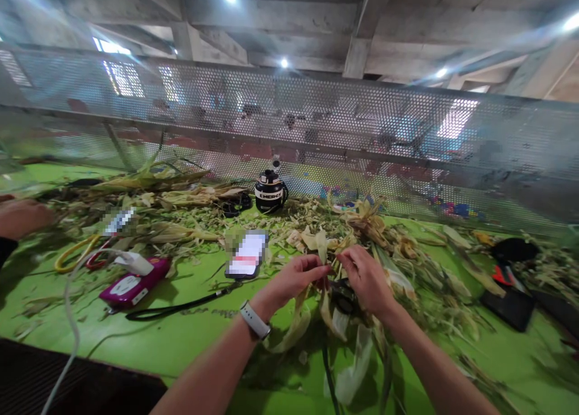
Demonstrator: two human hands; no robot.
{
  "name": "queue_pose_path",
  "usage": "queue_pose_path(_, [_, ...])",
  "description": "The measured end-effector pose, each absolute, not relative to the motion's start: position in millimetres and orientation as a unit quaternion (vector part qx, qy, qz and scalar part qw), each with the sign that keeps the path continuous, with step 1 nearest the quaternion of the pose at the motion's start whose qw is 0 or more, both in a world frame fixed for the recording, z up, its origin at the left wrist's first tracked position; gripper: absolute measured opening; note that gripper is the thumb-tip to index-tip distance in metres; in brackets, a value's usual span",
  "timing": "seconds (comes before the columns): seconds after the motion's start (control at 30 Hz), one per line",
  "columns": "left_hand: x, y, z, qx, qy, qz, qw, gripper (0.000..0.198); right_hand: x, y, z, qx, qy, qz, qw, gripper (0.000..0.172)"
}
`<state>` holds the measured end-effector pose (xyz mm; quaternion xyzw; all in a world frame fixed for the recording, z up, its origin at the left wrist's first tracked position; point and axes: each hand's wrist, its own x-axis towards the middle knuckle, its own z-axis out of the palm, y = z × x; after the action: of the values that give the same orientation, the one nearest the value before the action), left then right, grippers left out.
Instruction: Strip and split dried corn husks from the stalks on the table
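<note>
Nearest the camera, the two bare forearms reach forward over the bright green table top point(190, 342). The left wrist carries a white-strapped wristwatch point(254, 319).

The left hand point(296, 276) and the right hand point(367, 279) are close together at centre. The fingers of both are pinched closed on the pale yellow-green corn husks point(294, 327), which hang in strips below the hands and lie on the table beneath them. A small dark object point(344, 295) sits just under the right hand; what it is cannot be told.

Left of the hands, a black cord point(181, 307) runs across the table towards a flat magenta device with a white label point(133, 285). A smartphone with a blurred screen point(248, 255) lies just beyond the cord's end. A yellow looped handle point(72, 253) lies further left among the litter.

To the right, a flat black case point(511, 306) lies near the table edge.

Further back, a loose heap of dried husks and stalks point(181, 213) covers the table. A black mug with white lettering point(270, 192) stands upright at the rear of the heap. At the far left edge, another person's hand point(20, 217) rests in the husks.

A perforated grey metal screen point(362, 131) closes off the far side of the table.
</note>
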<state>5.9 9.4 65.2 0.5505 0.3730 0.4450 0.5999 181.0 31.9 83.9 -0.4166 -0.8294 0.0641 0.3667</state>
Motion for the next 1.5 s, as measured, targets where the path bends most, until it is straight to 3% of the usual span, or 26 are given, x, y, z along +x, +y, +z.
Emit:
queue_pose_path(0.37, [9.5,3.5,65.5,0.536,0.343,0.458,0.621,0.036,186.5,43.5,78.4,-0.431,-0.814,0.063,0.383,0.03])
queue_pose_path(0.57, [9.5,12.5,59.4,0.452,0.334,0.551,0.617,0.029,191.2,36.5,87.3,-0.411,-0.777,-0.054,0.473,0.018])
queue_pose_path(0.67, [9.6,13.3,60.8,0.393,0.329,0.586,0.627,0.029,184.9,28.3,87.5,-0.425,-0.81,0.027,0.403,0.027])
queue_pose_path(0.77, [9.4,10.4,64.0,0.366,0.328,0.57,0.658,0.028,177.3,25.8,81.0,-0.412,-0.828,0.228,0.303,0.036])
queue_pose_path(0.87, [8.5,8.0,65.7,0.37,0.352,0.551,0.659,0.031,173.7,27.1,76.4,-0.377,-0.804,0.365,0.28,0.037])
queue_pose_path(1.17, [10.2,15.0,55.7,0.515,0.416,0.514,0.546,0.04,171.4,23.5,81.0,-0.352,-0.857,0.288,0.243,0.03])
queue_pose_path(1.5, [0.8,19.4,58.4,0.514,0.435,0.513,0.532,0.036,179.8,28.8,84.2,-0.36,-0.87,0.279,0.191,0.036])
